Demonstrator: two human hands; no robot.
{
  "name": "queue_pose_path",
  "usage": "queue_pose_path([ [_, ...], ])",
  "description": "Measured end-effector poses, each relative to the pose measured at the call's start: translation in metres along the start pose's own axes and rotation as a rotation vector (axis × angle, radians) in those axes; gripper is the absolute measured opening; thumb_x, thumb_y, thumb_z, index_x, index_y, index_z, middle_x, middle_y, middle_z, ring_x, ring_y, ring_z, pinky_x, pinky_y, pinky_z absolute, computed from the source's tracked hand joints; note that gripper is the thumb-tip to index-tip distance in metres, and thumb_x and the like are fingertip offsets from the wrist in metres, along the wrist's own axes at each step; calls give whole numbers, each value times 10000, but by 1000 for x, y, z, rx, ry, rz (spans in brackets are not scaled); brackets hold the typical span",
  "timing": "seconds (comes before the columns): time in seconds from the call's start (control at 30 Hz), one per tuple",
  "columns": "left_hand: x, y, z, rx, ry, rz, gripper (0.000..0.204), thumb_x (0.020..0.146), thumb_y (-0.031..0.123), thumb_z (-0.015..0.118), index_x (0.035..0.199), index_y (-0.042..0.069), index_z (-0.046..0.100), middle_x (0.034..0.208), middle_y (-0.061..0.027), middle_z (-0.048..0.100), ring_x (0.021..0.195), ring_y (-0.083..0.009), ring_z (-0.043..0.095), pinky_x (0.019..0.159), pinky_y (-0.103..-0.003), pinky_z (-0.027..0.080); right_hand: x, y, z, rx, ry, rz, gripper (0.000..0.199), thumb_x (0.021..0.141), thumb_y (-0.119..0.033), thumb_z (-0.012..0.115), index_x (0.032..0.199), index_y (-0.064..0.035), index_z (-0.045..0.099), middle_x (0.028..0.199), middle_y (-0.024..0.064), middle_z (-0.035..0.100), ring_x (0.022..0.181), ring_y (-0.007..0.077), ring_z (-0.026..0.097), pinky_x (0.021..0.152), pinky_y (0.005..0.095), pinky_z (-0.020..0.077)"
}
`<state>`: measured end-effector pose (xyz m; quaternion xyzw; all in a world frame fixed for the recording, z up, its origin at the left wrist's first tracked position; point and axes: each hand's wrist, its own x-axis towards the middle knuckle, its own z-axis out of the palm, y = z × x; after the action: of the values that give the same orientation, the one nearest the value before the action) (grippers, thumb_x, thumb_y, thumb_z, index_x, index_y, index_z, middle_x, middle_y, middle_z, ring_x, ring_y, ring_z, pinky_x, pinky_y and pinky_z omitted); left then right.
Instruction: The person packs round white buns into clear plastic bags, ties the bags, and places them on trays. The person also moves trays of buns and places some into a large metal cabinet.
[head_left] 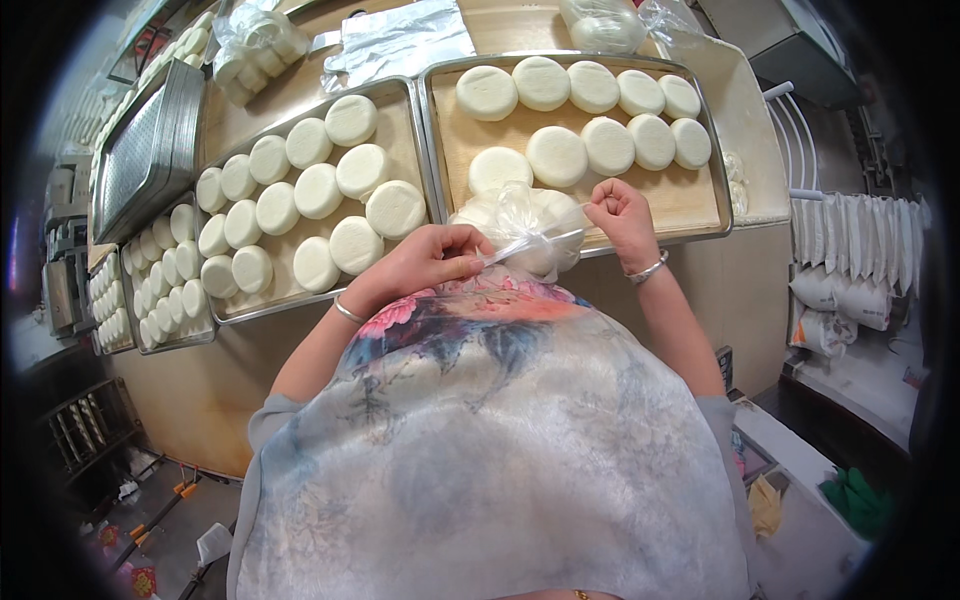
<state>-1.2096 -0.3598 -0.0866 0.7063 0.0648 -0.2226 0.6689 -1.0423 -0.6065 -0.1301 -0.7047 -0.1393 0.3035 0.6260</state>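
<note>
A clear plastic bag [540, 238] filled with pale round buns sits at the near edge of the right-hand tray [640, 232], close against my body. Its gathered top is twisted in the middle, with the ends drawn out to both sides. My left hand [447, 258] pinches one end of the plastic on the left. On the other side, my right hand [619, 213] grips the opposite end between thumb and fingers. Two rows of flat white buns [557, 155] lie on that tray beyond the bag.
Another tray [432, 185] with rows of white buns [317, 190] adjoins on the left, with smaller-looking trays farther left. Stacked empty metal trays [150, 150] stand behind those. Flat plastic bags [405, 42] and filled bags [258, 50] lie at the back. White packets [850, 235] hang at right.
</note>
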Motion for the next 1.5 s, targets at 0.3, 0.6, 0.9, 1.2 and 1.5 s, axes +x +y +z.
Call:
queue_pose_path([
  [0.3, 2, -44, -7, -11, 83, 363, 111, 952, 125, 560, 940, 20, 592, 949, -2, 551, 943, -92, 489, 833, -247, 411, 5, 28, 25, 429, 398, 109, 151, 903, -174, 656, 839, -62, 577, 594, -25, 531, 462, 56, 466, 432, 197, 364],
  [0.6, 1, -71, 11, -977, 14, 109, 244, 959, 180, 540, 1122, -1, 526, 1228, -85, 540, 1178, -177, 498, 1014, -347, 380, -4, 59, 40, 1131, 564, 358, 190, 955, -251, 574, 874, -79, 567, 671, 12, 565, 626, 128, 586, 514, 241, 474],
  [0.9, 12, -42, 22, -1206, -127, 258, 501, 942, 204, 558, 1392, 70, 382, 1353, -135, 468, 1217, -217, 482, 961, -326, 392, -26, -13, 37, 443, -46, -136, 115, 924, -153, 609, 965, -51, 574, 879, 71, 664, 651, 67, 574, 543, 190, 442],
  [1.2, 14, 15, 53, -580, 69, 266, 607, 928, 218, 570, 1454, 43, 323, 1316, -72, 483, 1178, -177, 461, 1002, -346, 368, -38, -51, 54, 237, -295, -180, 180, 817, 38, 658, 939, -46, 555, 824, -17, 604, 730, 34, 544, 663, 189, 440],
  [1.5, -14, -22, 35, -230, 190, -46, 174, 954, 171, 525, 981, 9, 583, 977, -30, 579, 945, -118, 525, 904, -259, 402, 3, 34, 17, -368, 182, -178, 131, 757, 18, 562, 858, -60, 592, 639, 30, 514, 555, 107, 475, 527, 255, 389],
])
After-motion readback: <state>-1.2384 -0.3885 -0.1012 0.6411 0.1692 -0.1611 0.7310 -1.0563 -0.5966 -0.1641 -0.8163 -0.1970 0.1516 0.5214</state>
